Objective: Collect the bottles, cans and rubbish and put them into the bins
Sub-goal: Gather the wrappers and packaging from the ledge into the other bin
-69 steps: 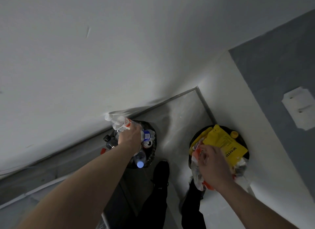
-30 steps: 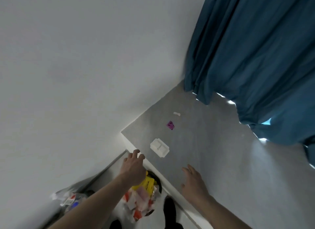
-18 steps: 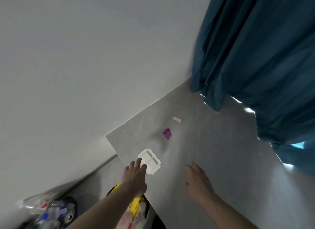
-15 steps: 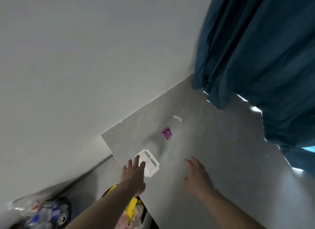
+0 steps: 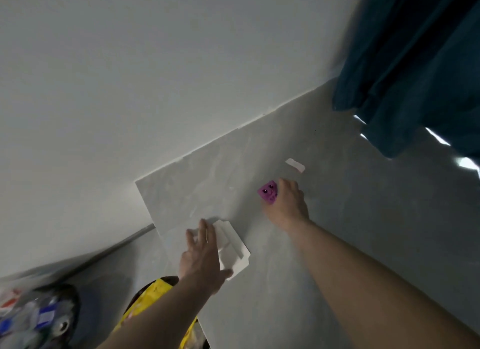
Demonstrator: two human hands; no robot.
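On the grey counter (image 5: 337,244) lies a white moulded tray (image 5: 233,247) near the corner. My left hand (image 5: 202,255) lies over its left part with the fingers straight and spread and the thumb at the tray's near edge. Farther back a small pink wrapper (image 5: 267,192) lies flat; the bent fingertips of my right hand (image 5: 288,205) touch its right edge. A small white scrap (image 5: 294,165) lies just beyond. Below the counter stand a black bin (image 5: 62,296) full of bottles and cans and a second bin with a yellow bag (image 5: 153,299) on top.
A white wall (image 5: 155,89) runs along the counter's back edge. A dark blue curtain (image 5: 415,63) hangs over the counter's far right. The counter ends in a corner (image 5: 137,185) just left of the white tray.
The view turned from the bins up to the counter. My left hand slid onto the white tray. My right hand reached forward to the pink wrapper.
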